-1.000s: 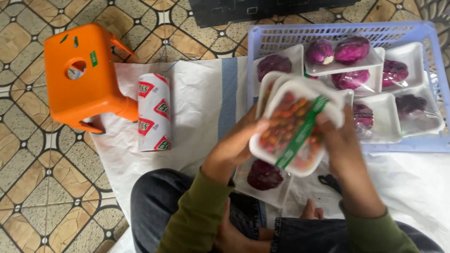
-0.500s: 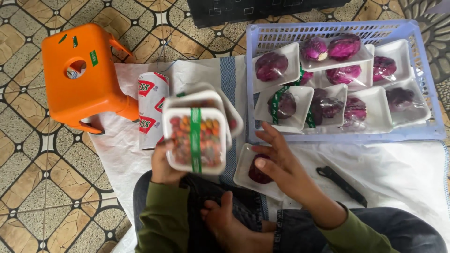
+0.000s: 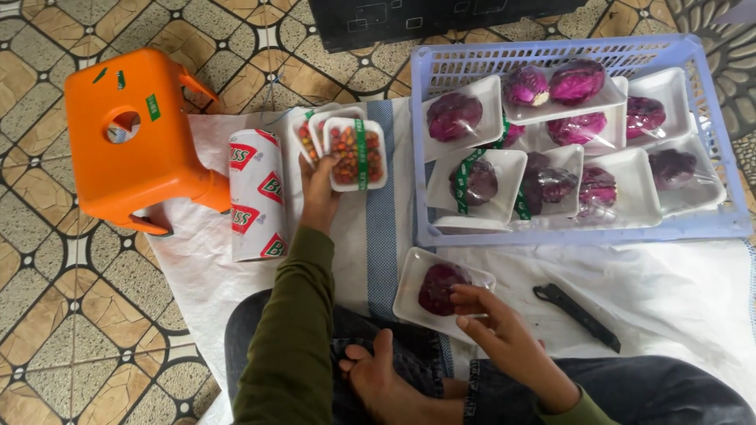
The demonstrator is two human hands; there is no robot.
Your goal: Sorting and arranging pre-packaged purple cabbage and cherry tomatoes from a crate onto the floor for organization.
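Two hands work over a white sheet (image 3: 677, 291): nearest, the right hand (image 3: 504, 334) rests loosely curled, fingertips touching a white tray of purple cabbage (image 3: 439, 288) by the knee, a black knife (image 3: 577, 315) beside. Farther out, the left hand (image 3: 321, 189) grips stacked trays of small red fruit (image 3: 354, 153) between a film roll (image 3: 256, 194) and the lilac crate (image 3: 583, 232).
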